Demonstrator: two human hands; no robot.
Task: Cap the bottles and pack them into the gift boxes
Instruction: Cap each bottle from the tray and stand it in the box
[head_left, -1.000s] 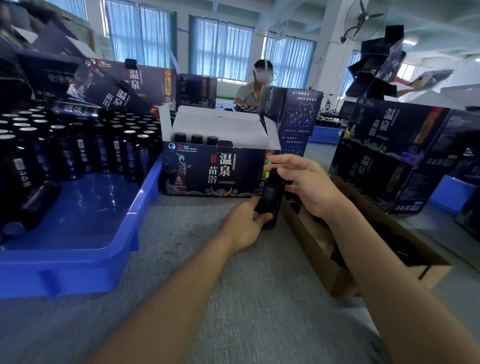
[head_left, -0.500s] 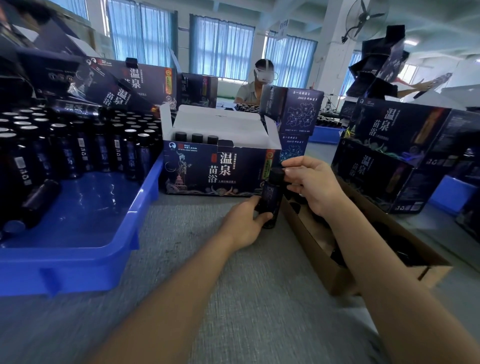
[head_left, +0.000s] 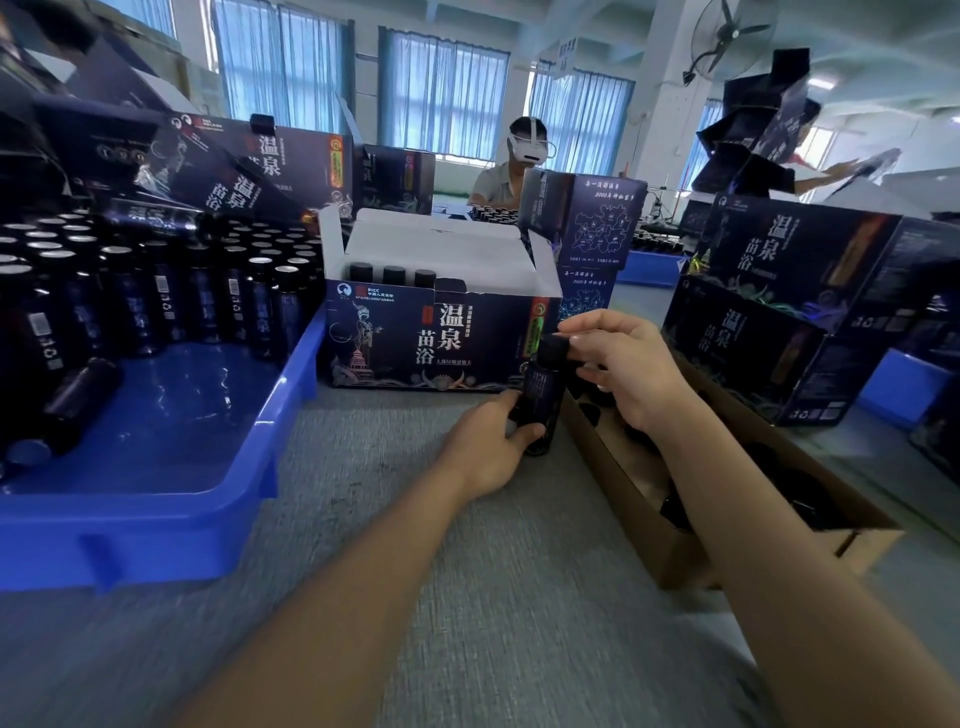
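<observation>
A dark bottle (head_left: 540, 389) stands upright on the grey table in front of the open gift box (head_left: 441, 338). My left hand (head_left: 483, 452) grips its lower body. Fingers and thumb of my right hand (head_left: 623, 364) pinch the black cap (head_left: 551, 347) on its top. Three capped bottles (head_left: 393, 274) stand inside the gift box at its left end. A blue tray (head_left: 171, 499) on the left holds several uncapped bottles (head_left: 171, 291) with silver tops, plus one lying on its side.
A brown cardboard box (head_left: 670, 551) with black caps lies under my right forearm. Stacked dark gift boxes (head_left: 779, 322) stand at the right and behind the tray. A person wearing a headset (head_left: 519, 156) sits across the table.
My right hand's fingers have curled from spread over the bottle top to pinching the cap. The left hand and bottle have stayed in place.
</observation>
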